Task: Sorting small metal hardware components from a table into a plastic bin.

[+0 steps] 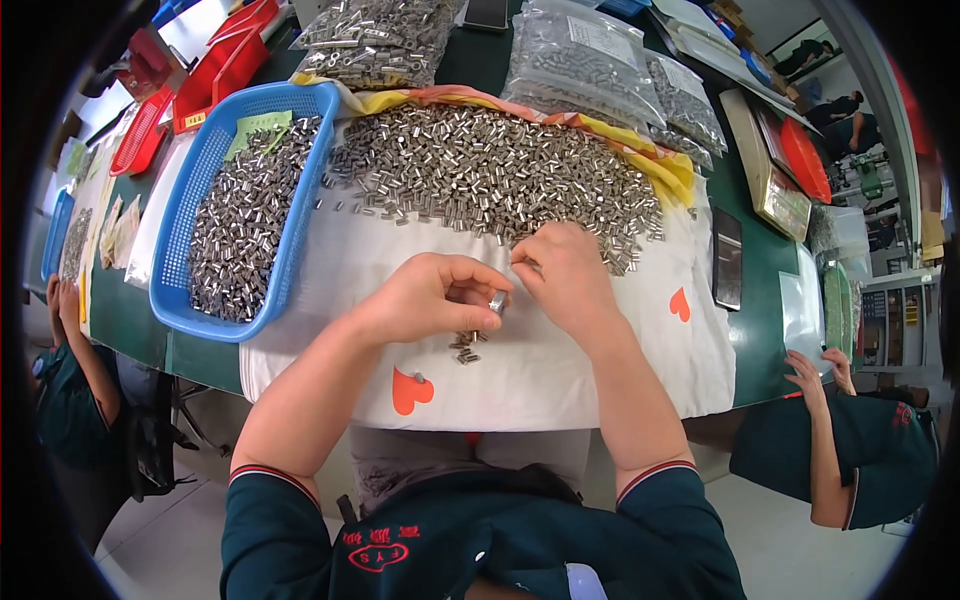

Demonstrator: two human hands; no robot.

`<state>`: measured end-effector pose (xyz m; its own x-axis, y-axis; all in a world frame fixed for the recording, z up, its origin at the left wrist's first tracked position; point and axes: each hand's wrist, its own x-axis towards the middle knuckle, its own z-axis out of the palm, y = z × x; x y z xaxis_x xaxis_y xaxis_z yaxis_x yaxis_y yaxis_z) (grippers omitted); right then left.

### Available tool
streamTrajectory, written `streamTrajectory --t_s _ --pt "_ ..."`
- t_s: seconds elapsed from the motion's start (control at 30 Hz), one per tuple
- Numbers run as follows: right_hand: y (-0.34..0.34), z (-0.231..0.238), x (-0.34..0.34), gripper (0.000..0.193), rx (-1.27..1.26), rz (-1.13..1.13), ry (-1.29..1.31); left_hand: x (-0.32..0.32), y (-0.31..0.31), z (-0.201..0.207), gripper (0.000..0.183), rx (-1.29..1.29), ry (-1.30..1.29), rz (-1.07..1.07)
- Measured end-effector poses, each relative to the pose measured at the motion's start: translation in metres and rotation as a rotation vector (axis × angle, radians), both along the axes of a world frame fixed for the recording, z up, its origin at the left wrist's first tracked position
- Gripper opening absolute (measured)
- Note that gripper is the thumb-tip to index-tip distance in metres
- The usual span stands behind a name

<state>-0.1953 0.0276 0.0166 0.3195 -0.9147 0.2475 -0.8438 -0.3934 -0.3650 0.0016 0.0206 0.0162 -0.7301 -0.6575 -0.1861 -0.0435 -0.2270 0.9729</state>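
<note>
My left hand (425,293) pinches a short shiny metal sleeve (497,300) between thumb and fingers, above the white cloth (560,380). Close by on the right, my right hand (572,275) has its fingertips pressed together at the near edge of a wide pile of small metal sleeves (480,165); anything inside that pinch is hidden. Below my left fingertips lies a small cluster of metal sleeves (466,350). One loose sleeve (419,378) rests on a printed red heart near the cloth's front edge.
A blue basket (205,322) filled with metal parts stands left of the pile. Clear bags of parts (580,60) sit behind a yellow and orange cloth band (480,97). A dark phone (727,258) lies to the right. Co-workers' hands (815,372) show at both sides.
</note>
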Motion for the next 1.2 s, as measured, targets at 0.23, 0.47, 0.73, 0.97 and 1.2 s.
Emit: streamTrajectory --t_s 0.23,0.47,0.73,0.97,1.2 --pt "0.005 0.01 0.004 0.004 0.041 -0.029 -0.171 -0.001 -0.005 -0.007 0.034 0.095 0.115 0.193" --pt "0.012 0.017 0.006 0.007 0.314 0.074 -0.687 -0.001 -0.004 -0.01 0.035 0.098 0.111 0.273" --pt "0.017 0.014 0.017 0.007 -0.054 0.086 -0.347 -0.003 -0.002 -0.013 0.035 0.022 0.039 0.316" --pt "0.014 0.023 0.006 0.009 0.279 0.097 -0.589 -0.002 0.0 -0.008 0.034 0.052 0.003 0.282" --pt "0.008 0.027 -0.003 0.008 0.414 -0.07 -0.647 -0.001 0.003 -0.002 0.034 0.091 0.049 0.193"
